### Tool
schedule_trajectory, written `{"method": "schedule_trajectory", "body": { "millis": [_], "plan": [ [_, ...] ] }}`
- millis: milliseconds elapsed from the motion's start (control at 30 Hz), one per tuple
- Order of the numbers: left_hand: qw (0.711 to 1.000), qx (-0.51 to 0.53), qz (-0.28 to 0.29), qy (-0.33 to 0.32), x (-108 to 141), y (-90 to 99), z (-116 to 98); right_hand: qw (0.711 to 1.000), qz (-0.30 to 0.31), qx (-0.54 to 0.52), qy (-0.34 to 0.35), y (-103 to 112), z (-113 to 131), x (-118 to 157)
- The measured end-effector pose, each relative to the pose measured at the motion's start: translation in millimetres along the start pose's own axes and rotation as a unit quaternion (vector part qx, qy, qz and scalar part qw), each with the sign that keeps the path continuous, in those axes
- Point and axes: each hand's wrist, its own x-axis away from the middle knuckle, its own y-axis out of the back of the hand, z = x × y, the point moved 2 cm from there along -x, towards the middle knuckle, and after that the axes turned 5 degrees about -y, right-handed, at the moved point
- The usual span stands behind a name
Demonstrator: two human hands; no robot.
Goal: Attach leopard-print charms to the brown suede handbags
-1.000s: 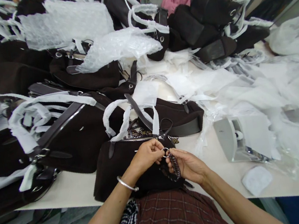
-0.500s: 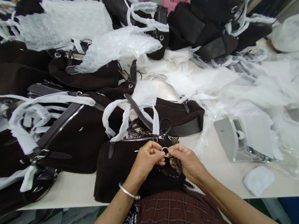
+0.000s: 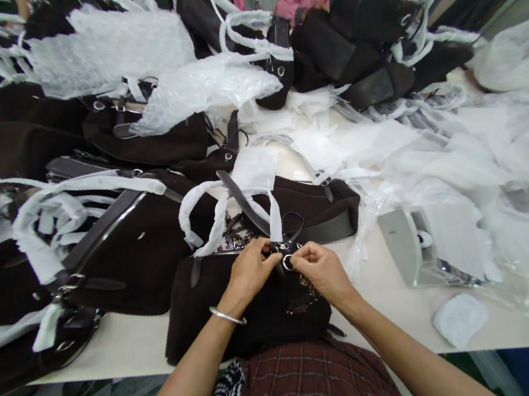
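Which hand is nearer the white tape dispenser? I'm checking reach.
Right. The right hand is just left of the tape dispenser; the left hand lies farther left, beyond it.

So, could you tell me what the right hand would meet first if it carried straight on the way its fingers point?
Probably the metal ring at its fingertips, then the left hand just beyond; depth is hard to judge.
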Motion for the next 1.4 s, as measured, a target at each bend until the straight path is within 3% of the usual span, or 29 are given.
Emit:
{"method": "schedule_trajectory", "body": {
  "millis": [67,133,233,333,433,500,800,933,1100,1400],
  "plan": [
    [1.0,0.016,0.008,0.006,-9,-3.2,2,0.999,0.001,0.028,0.017,-2,3,-5],
    [0.994,0.097,0.021,0.046,-16,-6.8,5,0.999,0.0,0.037,0.021,-4,4,-8],
    [0.95,0.28,0.048,0.128,-22,-11.0,12,0.999,-0.005,0.039,0.017,-5,5,-11],
    [0.919,0.364,0.091,0.119,-20,-10.6,18,0.998,-0.02,0.055,0.033,-6,7,-13],
    [0.937,0.32,0.127,0.063,-13,-7.3,21,0.994,-0.032,0.086,0.056,-9,11,-16],
    [0.948,0.291,0.12,0.042,-10,-5.4,22,0.99,-0.036,0.118,0.066,-11,12,-17],
    [0.951,0.298,0.08,0.021,-4,-6.3,19,0.964,-0.063,0.229,0.12,-17,20,-18],
    [0.958,0.282,0.053,0.026,-2,-10.2,22,0.972,-0.065,0.203,0.104,-19,19,-19],
    [0.945,0.319,0.035,0.057,0,-16.8,26,0.99,-0.054,0.127,0.039,-17,15,-22],
    [0.942,0.332,0.018,0.051,2,-19.2,27,0.996,-0.052,0.078,0.001,-21,6,-22]
  ]
}}
